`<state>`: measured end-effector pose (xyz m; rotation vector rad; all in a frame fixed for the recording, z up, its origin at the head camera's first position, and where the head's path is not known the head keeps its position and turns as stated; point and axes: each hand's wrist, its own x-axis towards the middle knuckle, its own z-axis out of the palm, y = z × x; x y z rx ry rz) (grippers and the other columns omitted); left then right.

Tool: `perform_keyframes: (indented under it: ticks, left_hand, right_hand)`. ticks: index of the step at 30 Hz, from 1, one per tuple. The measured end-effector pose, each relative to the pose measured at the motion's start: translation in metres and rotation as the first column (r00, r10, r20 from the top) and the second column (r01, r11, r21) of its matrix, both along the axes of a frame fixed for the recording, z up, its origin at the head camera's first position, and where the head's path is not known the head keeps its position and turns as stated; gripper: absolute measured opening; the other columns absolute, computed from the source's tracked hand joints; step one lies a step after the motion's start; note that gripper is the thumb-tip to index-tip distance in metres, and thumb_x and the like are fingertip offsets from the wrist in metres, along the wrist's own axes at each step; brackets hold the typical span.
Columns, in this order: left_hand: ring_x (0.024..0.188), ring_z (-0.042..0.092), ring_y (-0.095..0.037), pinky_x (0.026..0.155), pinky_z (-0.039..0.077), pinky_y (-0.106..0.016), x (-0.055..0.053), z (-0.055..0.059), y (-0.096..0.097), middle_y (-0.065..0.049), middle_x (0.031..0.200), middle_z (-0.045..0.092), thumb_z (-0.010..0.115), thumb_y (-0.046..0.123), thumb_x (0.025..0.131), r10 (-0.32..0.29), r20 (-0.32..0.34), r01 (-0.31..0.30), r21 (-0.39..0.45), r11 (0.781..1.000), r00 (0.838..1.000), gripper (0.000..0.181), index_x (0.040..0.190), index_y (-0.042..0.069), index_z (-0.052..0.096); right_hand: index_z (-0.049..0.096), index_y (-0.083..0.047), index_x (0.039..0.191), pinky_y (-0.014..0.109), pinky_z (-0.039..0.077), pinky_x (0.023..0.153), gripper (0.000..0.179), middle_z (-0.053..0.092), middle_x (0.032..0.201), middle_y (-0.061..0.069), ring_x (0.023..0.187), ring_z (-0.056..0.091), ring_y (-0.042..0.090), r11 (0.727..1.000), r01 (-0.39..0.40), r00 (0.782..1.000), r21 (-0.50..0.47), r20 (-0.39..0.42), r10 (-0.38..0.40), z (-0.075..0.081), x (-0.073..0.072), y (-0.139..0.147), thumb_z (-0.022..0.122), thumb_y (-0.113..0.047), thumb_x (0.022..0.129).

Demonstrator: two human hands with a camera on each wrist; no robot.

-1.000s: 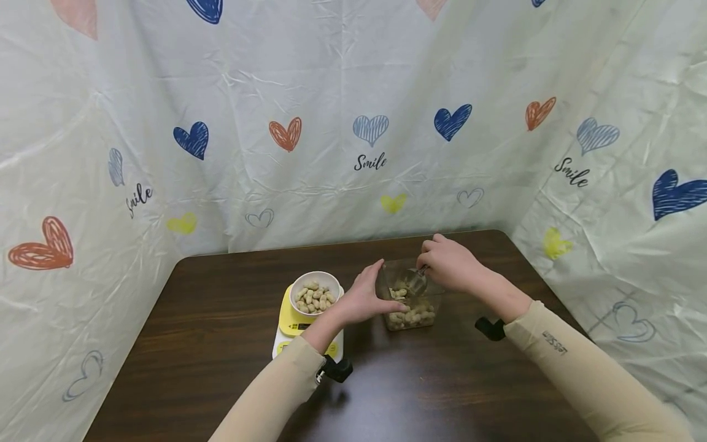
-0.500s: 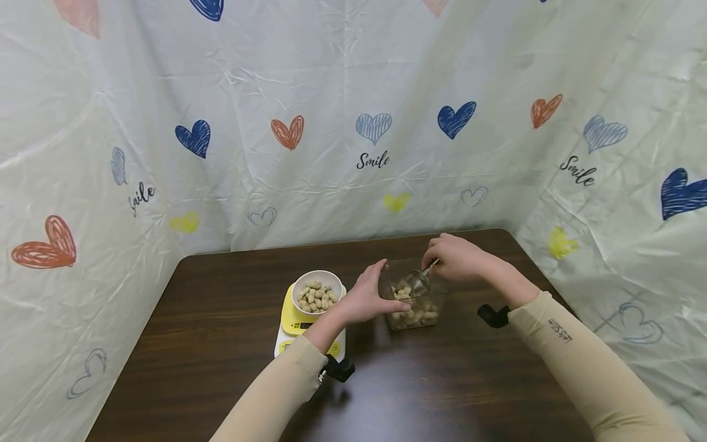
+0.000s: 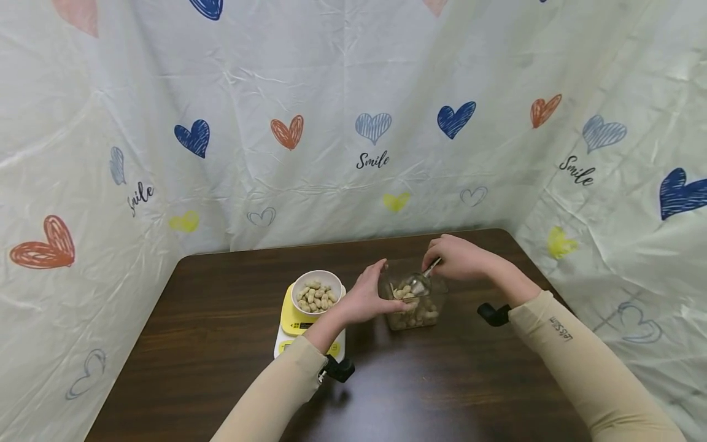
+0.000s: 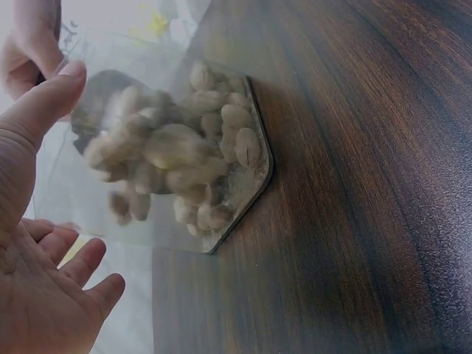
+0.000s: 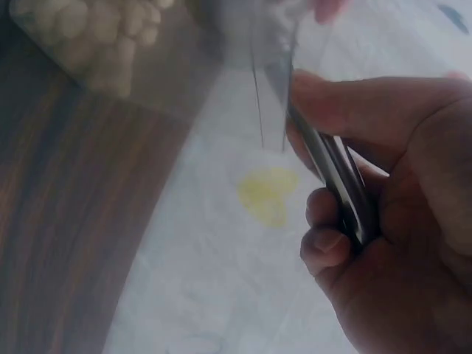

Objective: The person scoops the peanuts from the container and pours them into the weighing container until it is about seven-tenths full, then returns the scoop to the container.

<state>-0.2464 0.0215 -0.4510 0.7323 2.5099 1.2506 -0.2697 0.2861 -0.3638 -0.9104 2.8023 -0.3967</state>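
In the head view, a clear plastic box [image 3: 396,269] of unshelled peanuts [image 3: 422,316] stands right of the middle. My left hand [image 3: 364,298] holds its left side, thumb over the front wall and the other fingers spread along the side. Pinched by its handle in my right hand [image 3: 455,258], a metal scoop [image 3: 418,284] dips into the box at a slant. Through the clear wall, the left wrist view shows peanuts [image 4: 177,147] bunched at the scoop's bowl. Fingers wrap the scoop's handle [image 5: 335,181] in the right wrist view.
A white bowl [image 3: 318,274] of peanuts sits on a yellow and white kitchen scale [image 3: 290,321], left of the box and partly behind my left forearm. The dark wooden table [image 3: 221,331] is bounded by a curtain [image 3: 309,202] printed with hearts.
My right hand has shifted slightly right and the scoop has tilted within the box, showing more of its handle. The left hand still holds the box; the bowl and scale stay put.
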Motion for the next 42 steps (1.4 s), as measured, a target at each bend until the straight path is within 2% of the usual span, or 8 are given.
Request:
perform_keyframes:
  ticks: [3, 10, 16, 20, 35, 42]
  left_hand:
    - [0.146, 0.034, -0.026, 0.112, 0.036, -0.048, 0.0, 0.001, -0.001, -0.008, 0.161, 0.031, 0.083, 0.053, 0.082, 0.001, 0.007, -0.001, 0.006, 1.0, 1.0, 0.114, 0.165, 0.017, 0.014]
    - [0.144, 0.036, -0.025, 0.112, 0.036, -0.047, 0.0, 0.001, 0.0, -0.008, 0.16, 0.032, 0.084, 0.053, 0.081, -0.003, 0.012, 0.003, 0.011, 1.0, 1.0, 0.115, 0.165, 0.017, 0.014]
    - [0.144, 0.036, -0.026, 0.112, 0.036, -0.048, 0.0, 0.002, 0.0, -0.01, 0.161, 0.032, 0.084, 0.05, 0.083, -0.01, 0.013, 0.01, 0.016, 1.0, 1.0, 0.114, 0.165, 0.015, 0.014]
    - [0.144, 0.037, -0.027, 0.112, 0.037, -0.048, 0.001, 0.002, 0.001, -0.01, 0.161, 0.031, 0.083, 0.048, 0.084, -0.015, 0.019, 0.015, 0.024, 1.0, 1.0, 0.113, 0.165, 0.016, 0.013]
    - [0.144, 0.037, -0.025, 0.113, 0.036, -0.046, 0.0, 0.0, 0.001, -0.01, 0.16, 0.032, 0.085, 0.046, 0.083, -0.011, 0.016, 0.011, 0.015, 1.0, 1.0, 0.114, 0.165, 0.015, 0.013]
    - [0.143, 0.039, -0.026, 0.112, 0.037, -0.046, 0.0, 0.001, 0.001, -0.011, 0.159, 0.034, 0.085, 0.046, 0.083, -0.008, -0.002, 0.008, 0.02, 1.0, 1.0, 0.113, 0.165, 0.012, 0.015]
  right_hand:
    - [0.079, -0.022, 0.102, 0.048, 0.047, 0.092, 0.016, 0.066, 0.105, -0.006, 0.106, 0.059, 0.021, 0.998, 0.038, 0.998, -0.04, 0.047, -0.036, 0.004, -0.002, 0.009, 0.072, -0.01, 0.094]
    - [0.078, -0.019, 0.109, 0.048, 0.051, 0.091, 0.016, 0.067, 0.113, -0.002, 0.11, 0.061, 0.023, 0.989, 0.078, 0.987, -0.122, 0.146, -0.06, 0.007, -0.009, 0.027, 0.07, -0.013, 0.097]
    - [0.078, -0.02, 0.111, 0.047, 0.05, 0.093, 0.015, 0.067, 0.115, 0.0, 0.114, 0.06, 0.024, 0.973, 0.13, 0.975, -0.193, 0.201, -0.091, 0.003, -0.015, 0.032, 0.071, -0.017, 0.098]
    - [0.078, -0.018, 0.112, 0.046, 0.051, 0.093, 0.016, 0.068, 0.118, 0.001, 0.114, 0.061, 0.024, 0.967, 0.129, 0.968, -0.221, 0.241, -0.074, -0.002, -0.017, 0.031, 0.072, -0.019, 0.097]
    - [0.075, -0.01, 0.117, 0.04, 0.051, 0.085, 0.022, 0.069, 0.116, 0.004, 0.105, 0.062, 0.021, 0.967, 0.144, 0.937, -0.21, 0.344, -0.064, 0.003, -0.014, 0.034, 0.071, -0.019, 0.097]
    - [0.076, -0.012, 0.116, 0.04, 0.051, 0.087, 0.021, 0.069, 0.117, 0.004, 0.107, 0.061, 0.022, 0.968, 0.136, 0.943, -0.209, 0.328, -0.061, 0.004, -0.017, 0.034, 0.071, -0.02, 0.097]
